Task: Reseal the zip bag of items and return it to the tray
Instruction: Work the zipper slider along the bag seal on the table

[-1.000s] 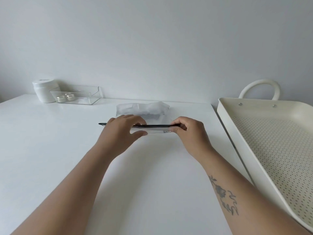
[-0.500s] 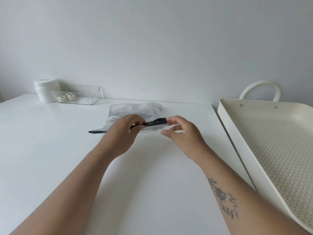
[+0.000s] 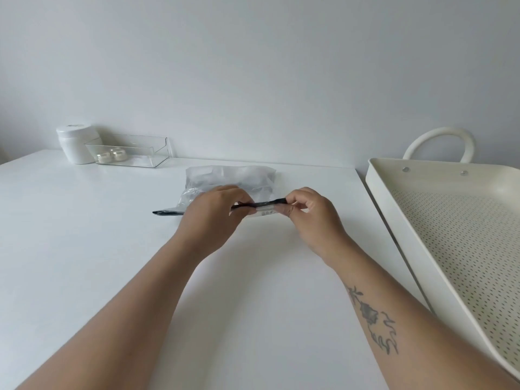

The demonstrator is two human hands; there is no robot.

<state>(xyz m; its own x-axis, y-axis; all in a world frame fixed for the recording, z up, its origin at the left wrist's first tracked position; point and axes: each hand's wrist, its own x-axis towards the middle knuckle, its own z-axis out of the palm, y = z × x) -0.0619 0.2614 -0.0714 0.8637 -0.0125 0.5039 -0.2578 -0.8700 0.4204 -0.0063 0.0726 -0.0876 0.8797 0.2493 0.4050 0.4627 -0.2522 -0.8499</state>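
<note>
The zip bag (image 3: pixel 230 178) lies on the white worktop (image 3: pixel 84 235), its black zip strip (image 3: pixel 253 205) at the near edge, lifted slightly toward the right. The left hand (image 3: pixel 213 215) pinches the strip near its middle with fingers pressed together; the right hand (image 3: pixel 309 212) pinches the strip's right end the same way. Half a second ago the right hand's fingers were looser at that end; a second ago the strip lay level between both hands. The left tip of the strip pokes out past the left hand. The perforated tray (image 3: pixel 394 215) sits well apart on the right, holding nothing visible.
</note>
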